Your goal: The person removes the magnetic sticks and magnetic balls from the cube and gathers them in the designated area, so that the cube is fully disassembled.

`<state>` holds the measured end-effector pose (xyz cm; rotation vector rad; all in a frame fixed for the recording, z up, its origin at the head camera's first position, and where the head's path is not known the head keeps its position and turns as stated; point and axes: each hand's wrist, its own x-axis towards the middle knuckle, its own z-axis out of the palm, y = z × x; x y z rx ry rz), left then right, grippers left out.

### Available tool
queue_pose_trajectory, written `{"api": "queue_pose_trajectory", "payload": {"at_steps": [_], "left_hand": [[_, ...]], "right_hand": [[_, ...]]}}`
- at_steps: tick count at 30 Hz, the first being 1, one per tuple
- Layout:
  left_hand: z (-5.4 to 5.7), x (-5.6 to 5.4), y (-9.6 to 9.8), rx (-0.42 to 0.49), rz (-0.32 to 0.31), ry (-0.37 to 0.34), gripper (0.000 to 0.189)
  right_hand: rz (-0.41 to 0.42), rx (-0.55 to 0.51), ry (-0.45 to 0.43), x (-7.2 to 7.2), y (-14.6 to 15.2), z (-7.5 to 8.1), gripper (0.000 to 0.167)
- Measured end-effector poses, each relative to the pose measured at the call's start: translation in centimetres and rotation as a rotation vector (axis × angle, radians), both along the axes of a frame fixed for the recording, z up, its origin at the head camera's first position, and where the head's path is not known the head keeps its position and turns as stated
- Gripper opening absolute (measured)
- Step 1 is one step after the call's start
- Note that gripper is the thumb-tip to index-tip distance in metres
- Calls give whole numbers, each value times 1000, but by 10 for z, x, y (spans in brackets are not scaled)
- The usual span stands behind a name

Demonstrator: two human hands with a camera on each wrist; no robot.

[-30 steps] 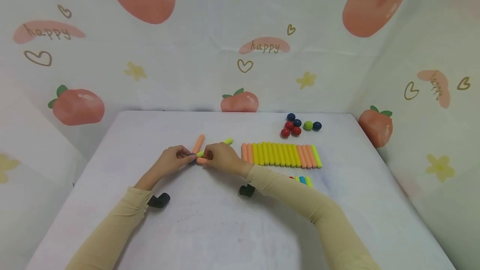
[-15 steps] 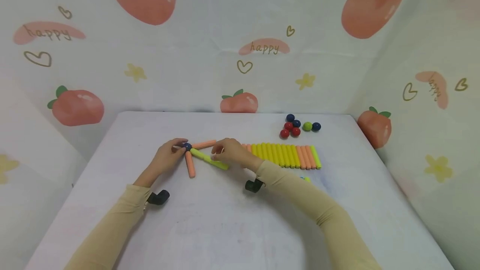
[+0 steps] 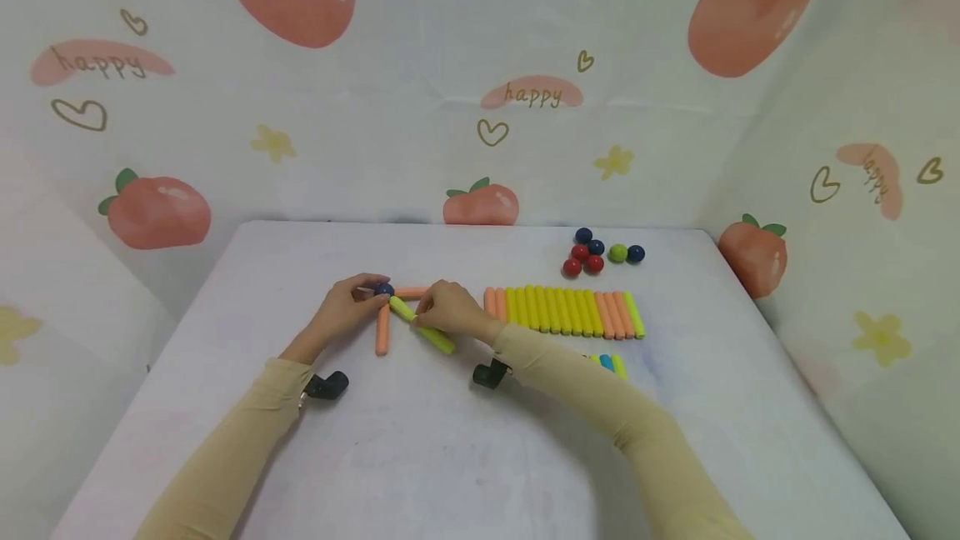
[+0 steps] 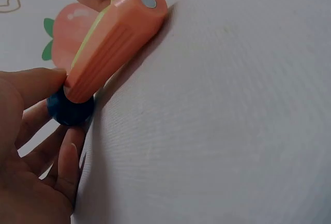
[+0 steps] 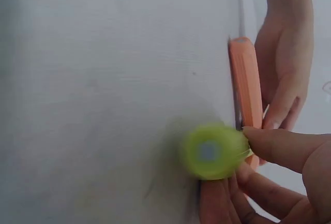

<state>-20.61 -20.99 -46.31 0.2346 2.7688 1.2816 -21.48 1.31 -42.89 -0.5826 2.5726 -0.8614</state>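
Note:
My left hand [image 3: 341,307] pinches a dark blue ball [image 3: 384,290] between thumb and fingers. Two orange magnetic rods meet that ball: one orange rod [image 3: 382,333] points toward me, the other orange rod [image 3: 411,292] points right, its far end hidden by my right hand. From the ball a yellow-green magnetic rod [image 3: 441,342] slants to the right and nearer me, pinched by my right hand [image 3: 453,307] around its middle. The left wrist view shows the near orange rod [image 4: 116,43] touching the blue ball [image 4: 70,112]. In the right wrist view, the yellow-green rod's end [image 5: 230,151] is blurred.
Right of my hands lies a row of yellow rods [image 3: 558,309], with orange and yellow-green ones at its ends. Behind it sit several red balls [image 3: 572,267], blue balls [image 3: 636,253] and a green ball [image 3: 618,252]. More short coloured rods [image 3: 606,362] are partly hidden by my right forearm.
The ball and its rods have turned, so the orange rods now point right and toward me. My right hand released the yellow-green rod, then pinched it again, angled nearer me.

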Motion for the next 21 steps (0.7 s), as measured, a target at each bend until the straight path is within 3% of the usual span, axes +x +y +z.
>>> {"api": "queue_pose_trajectory", "payload": {"at_steps": [7,12,15,21], "left_hand": [[-5,-1,-2,19,-6,-3,46],[-4,-1,-1,21,-11,-9,45],[-3,-1,-2,14,-6,-12,45],[-2,-2,-4,11,-9,-18,46]], "right_hand": [[-55,-29,-101,-3,-2,1,15],[-35,-117,-144,-5,16,3,14],[-26,-186,-155,-11,33,8,16],[-98,-275,-111,-26,68,19,18]]}}
